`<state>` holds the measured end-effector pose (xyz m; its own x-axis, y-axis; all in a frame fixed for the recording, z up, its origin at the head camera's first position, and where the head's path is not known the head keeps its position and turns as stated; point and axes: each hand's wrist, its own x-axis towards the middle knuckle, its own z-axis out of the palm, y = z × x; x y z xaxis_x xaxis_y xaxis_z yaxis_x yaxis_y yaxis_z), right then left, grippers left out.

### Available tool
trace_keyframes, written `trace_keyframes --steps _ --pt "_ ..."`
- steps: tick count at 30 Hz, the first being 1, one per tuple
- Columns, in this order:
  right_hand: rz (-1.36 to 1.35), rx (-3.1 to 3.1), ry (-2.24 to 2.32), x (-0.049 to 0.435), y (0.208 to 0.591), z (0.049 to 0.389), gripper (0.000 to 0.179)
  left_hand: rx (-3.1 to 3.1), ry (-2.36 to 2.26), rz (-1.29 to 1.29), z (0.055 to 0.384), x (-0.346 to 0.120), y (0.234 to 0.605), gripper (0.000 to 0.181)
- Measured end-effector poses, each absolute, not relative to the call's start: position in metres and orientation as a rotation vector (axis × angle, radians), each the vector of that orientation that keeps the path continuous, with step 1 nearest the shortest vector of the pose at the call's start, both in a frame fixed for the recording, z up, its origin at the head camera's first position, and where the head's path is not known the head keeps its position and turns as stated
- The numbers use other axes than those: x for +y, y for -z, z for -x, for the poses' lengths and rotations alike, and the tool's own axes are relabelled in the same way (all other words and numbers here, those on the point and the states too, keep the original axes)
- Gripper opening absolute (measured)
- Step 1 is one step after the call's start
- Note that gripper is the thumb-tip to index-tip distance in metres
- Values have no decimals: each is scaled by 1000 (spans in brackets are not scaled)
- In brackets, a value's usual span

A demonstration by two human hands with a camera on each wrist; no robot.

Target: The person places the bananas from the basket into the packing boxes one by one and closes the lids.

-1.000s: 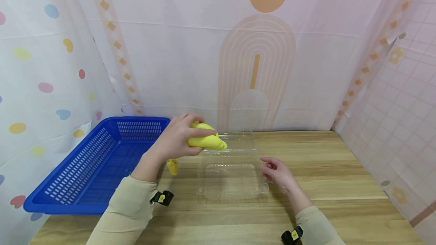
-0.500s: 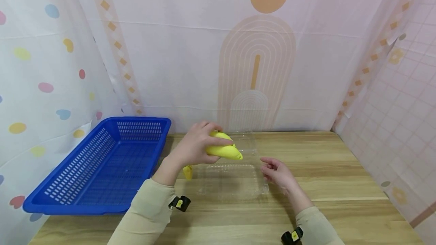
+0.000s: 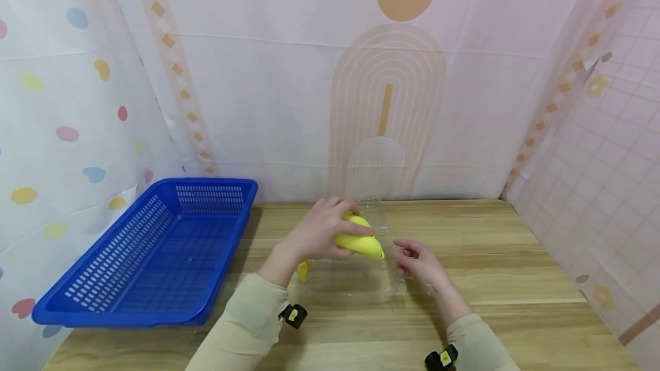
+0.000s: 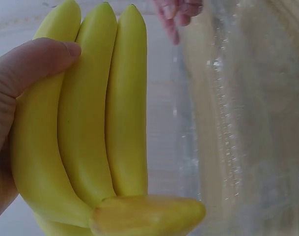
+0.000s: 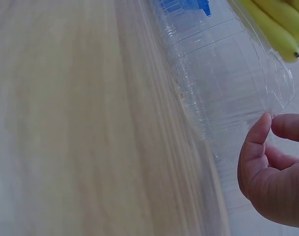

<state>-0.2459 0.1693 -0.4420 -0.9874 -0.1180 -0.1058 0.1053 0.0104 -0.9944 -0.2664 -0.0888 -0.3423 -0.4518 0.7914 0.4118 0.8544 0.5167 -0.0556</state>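
Note:
A bunch of yellow bananas [image 3: 365, 247] is gripped from above by my left hand [image 3: 317, 231]. In the left wrist view the thumb lies across the bananas [image 4: 90, 118], and the stem end [image 4: 149, 214] is nearest the camera. The bunch hangs over a clear plastic clamshell box [image 3: 356, 286], which stands on the table with its lid [image 3: 378, 209] folded back. At the box's right side, my right hand [image 3: 421, 261] pinches the rim between thumb and forefinger, as the right wrist view shows. The bananas and left hand hide part of the box.
A large blue plastic basket [image 3: 206, 308] with slotted walls stands to the left on the wooden table [image 3: 495, 279]. Printed curtains [image 3: 289, 102] close off the back and both sides.
My left hand has carried the bananas to the right and lower, from the box's left side to above its middle. The right hand has stayed at the rim.

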Motion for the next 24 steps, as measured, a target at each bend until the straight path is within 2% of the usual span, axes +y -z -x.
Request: trace_keyframes --steps 24 --pt "24 2114 2097 170 442 247 43 -2549 140 1392 273 -66 393 49"
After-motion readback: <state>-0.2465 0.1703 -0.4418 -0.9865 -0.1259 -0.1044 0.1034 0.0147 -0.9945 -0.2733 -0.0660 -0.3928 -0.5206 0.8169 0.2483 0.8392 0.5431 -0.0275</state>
